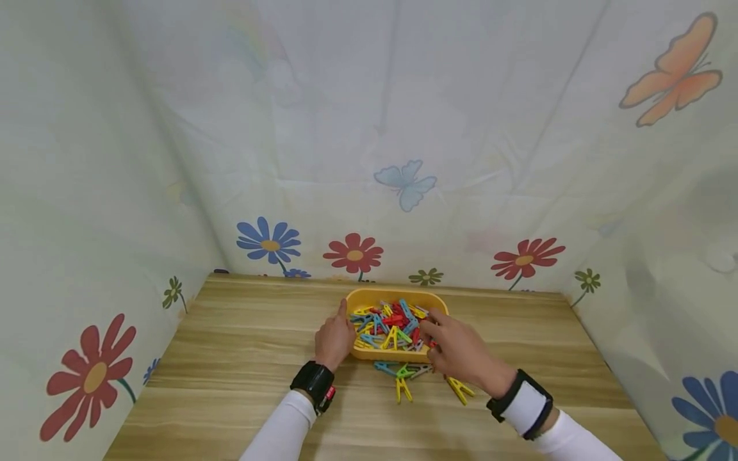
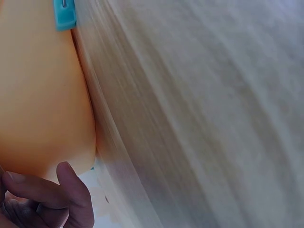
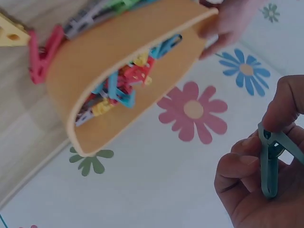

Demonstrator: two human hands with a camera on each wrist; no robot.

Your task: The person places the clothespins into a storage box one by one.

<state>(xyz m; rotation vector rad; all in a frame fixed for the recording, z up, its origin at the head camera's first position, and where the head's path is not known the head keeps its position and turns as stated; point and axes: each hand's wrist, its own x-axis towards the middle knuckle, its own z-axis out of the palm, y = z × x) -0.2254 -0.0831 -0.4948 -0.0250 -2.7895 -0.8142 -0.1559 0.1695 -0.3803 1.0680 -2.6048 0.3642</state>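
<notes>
A yellow plastic bin (image 1: 398, 294) stands on the table, filled with clothespins (image 1: 394, 333) in red, blue, yellow, green and grey. My left hand (image 1: 334, 339) grips the bin's left end, and in the left wrist view its bent fingers (image 2: 76, 194) are against the yellow wall. Above the bin's right end is my right hand (image 1: 458, 349). The right wrist view shows it pinching a dull green clothespin (image 3: 270, 171) between thumb and fingers. In front of the bin lie a blue clothespin (image 1: 385, 367), a green one (image 1: 405, 371) and yellow ones (image 1: 403, 389).
The wood-grain table (image 1: 248, 358) ends at a white curtain (image 1: 323, 128) printed with flowers and butterflies, which also hangs at both sides. A red clothespin (image 3: 42, 54) lies just outside the bin, near a yellow one (image 3: 12, 33).
</notes>
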